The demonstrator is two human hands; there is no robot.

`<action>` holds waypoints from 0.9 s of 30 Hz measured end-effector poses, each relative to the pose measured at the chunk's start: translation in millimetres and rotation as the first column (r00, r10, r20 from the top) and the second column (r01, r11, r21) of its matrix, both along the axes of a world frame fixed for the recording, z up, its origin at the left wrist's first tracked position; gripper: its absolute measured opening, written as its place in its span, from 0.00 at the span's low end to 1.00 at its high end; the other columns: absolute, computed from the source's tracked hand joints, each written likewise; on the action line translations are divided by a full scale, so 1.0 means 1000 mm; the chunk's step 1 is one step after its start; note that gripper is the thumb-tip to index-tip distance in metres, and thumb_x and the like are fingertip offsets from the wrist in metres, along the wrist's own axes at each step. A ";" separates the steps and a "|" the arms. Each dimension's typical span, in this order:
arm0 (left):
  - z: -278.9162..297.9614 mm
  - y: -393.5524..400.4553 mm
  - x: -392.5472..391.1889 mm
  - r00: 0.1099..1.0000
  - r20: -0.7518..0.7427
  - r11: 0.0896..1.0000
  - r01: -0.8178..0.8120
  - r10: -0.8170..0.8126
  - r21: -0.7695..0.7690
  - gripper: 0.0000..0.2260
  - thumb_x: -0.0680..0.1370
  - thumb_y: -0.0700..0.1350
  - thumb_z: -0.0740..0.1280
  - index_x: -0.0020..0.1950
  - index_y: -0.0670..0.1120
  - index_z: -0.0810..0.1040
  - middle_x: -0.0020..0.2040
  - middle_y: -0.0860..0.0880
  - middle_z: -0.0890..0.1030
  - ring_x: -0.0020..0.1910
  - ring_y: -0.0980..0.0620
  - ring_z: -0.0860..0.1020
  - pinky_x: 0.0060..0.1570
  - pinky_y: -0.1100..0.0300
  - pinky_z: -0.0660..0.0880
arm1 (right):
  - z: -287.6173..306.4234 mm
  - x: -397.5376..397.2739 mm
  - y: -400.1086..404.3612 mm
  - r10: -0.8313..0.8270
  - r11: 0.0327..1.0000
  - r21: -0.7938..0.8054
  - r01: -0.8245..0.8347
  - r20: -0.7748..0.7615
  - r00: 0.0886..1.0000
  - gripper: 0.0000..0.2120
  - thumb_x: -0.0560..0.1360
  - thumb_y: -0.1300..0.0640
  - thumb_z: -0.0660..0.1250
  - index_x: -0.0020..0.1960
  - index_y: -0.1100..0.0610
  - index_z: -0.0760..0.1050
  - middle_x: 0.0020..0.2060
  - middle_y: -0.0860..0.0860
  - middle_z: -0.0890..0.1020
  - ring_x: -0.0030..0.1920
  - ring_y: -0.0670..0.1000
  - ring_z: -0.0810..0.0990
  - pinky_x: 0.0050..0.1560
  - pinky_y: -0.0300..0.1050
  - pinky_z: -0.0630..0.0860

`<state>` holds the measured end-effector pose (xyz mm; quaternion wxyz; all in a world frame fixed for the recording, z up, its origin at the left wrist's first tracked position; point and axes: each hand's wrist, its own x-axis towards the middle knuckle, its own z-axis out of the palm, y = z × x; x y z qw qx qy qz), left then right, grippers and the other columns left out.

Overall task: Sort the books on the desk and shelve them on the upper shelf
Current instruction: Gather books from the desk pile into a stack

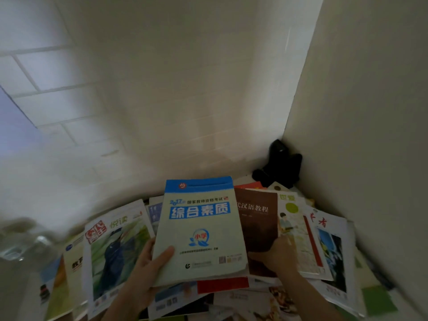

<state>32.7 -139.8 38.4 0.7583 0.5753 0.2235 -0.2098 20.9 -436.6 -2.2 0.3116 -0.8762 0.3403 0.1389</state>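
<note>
A white tiled wall (92, 107) rises behind the worktop and meets a plain pale panel (370, 112) on the right, forming a corner where a black object (279, 165) sits — its form is too dark to make out. The worktop itself is almost wholly hidden under books and magazines lying flat and overlapping at loose angles. The left hand (148, 269) has its grip closed on the blue-topped book (201, 228), thumb across the lower left of the cover and fingers beneath; the book is tilted up above the heap, its top edge toward the wall. Just to its right lies a brown book (257, 228), partly tucked under it, and the right hand (278, 253) rests on that book's lower right part where it meets a pale illustrated magazine (294, 230) — the fingers are curled, but whether they grasp an edge cannot be told. Farther right, a white magazine (331, 246) with red characters and a blue photo lies against the panel. To the left of the held book, a green-covered magazine (115, 256) showing a dark-clothed figure lies slanted, with a yellow-and-white book (69, 274) beside it. At the far left a blurred clear object (25, 246) stands at the edge. Nearer the person, a red-and-white cover (222, 284) shows under the raised book.
</note>
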 end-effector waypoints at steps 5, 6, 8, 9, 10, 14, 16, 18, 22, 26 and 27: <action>-0.013 0.010 -0.011 0.998 -0.024 0.989 -0.049 0.053 0.140 0.23 0.71 0.40 0.73 0.64 0.48 0.70 0.53 0.38 0.82 0.46 0.34 0.83 0.44 0.37 0.79 | -0.004 0.009 -0.009 -0.033 0.998 0.052 0.037 -0.084 0.996 0.39 0.58 0.39 0.81 0.58 0.60 0.73 0.50 0.53 0.78 0.53 0.54 0.78 0.55 0.47 0.76; -0.014 0.015 -0.014 0.998 -0.020 0.983 -0.058 0.063 0.173 0.24 0.71 0.41 0.74 0.63 0.48 0.70 0.53 0.39 0.82 0.46 0.34 0.83 0.45 0.36 0.79 | -0.008 0.010 -0.008 -0.042 0.997 0.053 0.048 -0.101 0.994 0.43 0.56 0.38 0.80 0.61 0.61 0.72 0.55 0.55 0.77 0.57 0.55 0.76 0.59 0.50 0.75; -0.012 0.025 -0.020 0.996 0.003 0.967 -0.086 0.087 0.239 0.20 0.72 0.41 0.73 0.61 0.49 0.71 0.51 0.39 0.82 0.44 0.35 0.83 0.41 0.39 0.80 | -0.014 0.013 -0.005 -0.038 0.998 0.046 0.043 -0.122 0.992 0.49 0.55 0.36 0.80 0.65 0.62 0.68 0.63 0.59 0.73 0.64 0.59 0.72 0.64 0.55 0.72; -0.011 0.031 -0.022 0.995 0.031 0.952 -0.103 0.098 0.287 0.18 0.73 0.41 0.73 0.59 0.49 0.71 0.49 0.41 0.83 0.42 0.37 0.83 0.38 0.43 0.81 | -0.013 0.014 -0.004 -0.033 0.999 0.032 0.037 -0.119 0.992 0.49 0.56 0.37 0.80 0.67 0.63 0.68 0.65 0.60 0.72 0.65 0.60 0.71 0.64 0.55 0.72; -0.010 0.038 -0.022 0.993 0.063 0.934 -0.115 0.099 0.339 0.18 0.74 0.41 0.72 0.59 0.49 0.70 0.48 0.42 0.83 0.40 0.40 0.83 0.35 0.46 0.82 | -0.009 0.015 -0.002 -0.033 0.999 0.024 0.036 -0.116 0.993 0.47 0.58 0.39 0.80 0.67 0.64 0.67 0.64 0.60 0.72 0.64 0.60 0.72 0.63 0.54 0.73; -0.019 0.062 -0.021 0.996 0.087 0.871 -0.068 0.029 0.486 0.20 0.75 0.43 0.72 0.63 0.49 0.67 0.53 0.45 0.81 0.44 0.42 0.83 0.43 0.43 0.81 | 0.001 0.016 -0.002 0.012 1.000 -0.016 -0.012 -0.009 1.000 0.43 0.65 0.46 0.78 0.70 0.65 0.64 0.63 0.60 0.74 0.63 0.59 0.74 0.62 0.50 0.73; -0.031 0.069 -0.024 0.998 0.054 0.828 -0.053 0.027 0.558 0.21 0.75 0.44 0.72 0.63 0.46 0.66 0.55 0.43 0.79 0.45 0.44 0.81 0.45 0.45 0.80 | 0.000 0.014 -0.002 0.024 1.000 0.002 -0.024 0.084 0.996 0.46 0.63 0.47 0.79 0.72 0.62 0.61 0.64 0.60 0.74 0.63 0.60 0.74 0.63 0.53 0.73; -0.043 0.071 -0.026 0.997 0.044 0.814 -0.073 0.058 0.576 0.22 0.74 0.46 0.72 0.63 0.46 0.66 0.54 0.43 0.79 0.45 0.45 0.80 0.42 0.49 0.79 | -0.007 0.013 -0.009 0.014 0.999 0.046 -0.020 0.138 0.990 0.48 0.62 0.48 0.80 0.74 0.59 0.60 0.66 0.59 0.74 0.64 0.61 0.73 0.64 0.56 0.72; -0.046 0.073 -0.026 1.000 -0.002 0.782 -0.008 0.012 0.623 0.24 0.73 0.49 0.73 0.64 0.49 0.67 0.54 0.45 0.80 0.46 0.45 0.81 0.47 0.46 0.80 | -0.010 0.009 -0.019 -0.015 0.989 0.150 -0.001 0.106 0.994 0.47 0.62 0.47 0.80 0.75 0.59 0.62 0.67 0.57 0.73 0.65 0.60 0.73 0.65 0.57 0.73; -0.031 0.069 -0.029 0.990 -0.001 0.285 0.042 -0.142 0.958 0.33 0.68 0.48 0.77 0.70 0.48 0.67 0.59 0.42 0.75 0.52 0.43 0.76 0.50 0.48 0.76 | -0.007 -0.001 -0.023 0.065 0.988 0.133 -0.073 0.067 0.996 0.46 0.67 0.42 0.76 0.76 0.60 0.60 0.71 0.57 0.69 0.70 0.60 0.69 0.70 0.55 0.67; -0.025 0.058 -0.032 0.981 0.023 0.119 0.000 -0.194 0.993 0.34 0.67 0.46 0.77 0.70 0.48 0.68 0.60 0.41 0.73 0.56 0.41 0.73 0.54 0.45 0.74 | -0.003 -0.005 -0.024 0.070 0.987 0.139 -0.080 0.075 0.995 0.45 0.68 0.44 0.76 0.76 0.60 0.59 0.72 0.57 0.68 0.71 0.59 0.68 0.71 0.54 0.66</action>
